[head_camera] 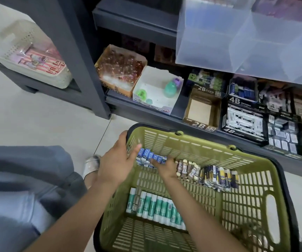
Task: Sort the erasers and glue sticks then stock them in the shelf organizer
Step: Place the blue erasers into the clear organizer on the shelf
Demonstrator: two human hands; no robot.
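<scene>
Both hands (115,166) (164,167) grip the blue erasers (151,158), a left-to-right row in the basket (192,142).

Bare forearms, no sleeves; blue-grey trousers (19,188); silvery shoe (92,165) on foot.
</scene>
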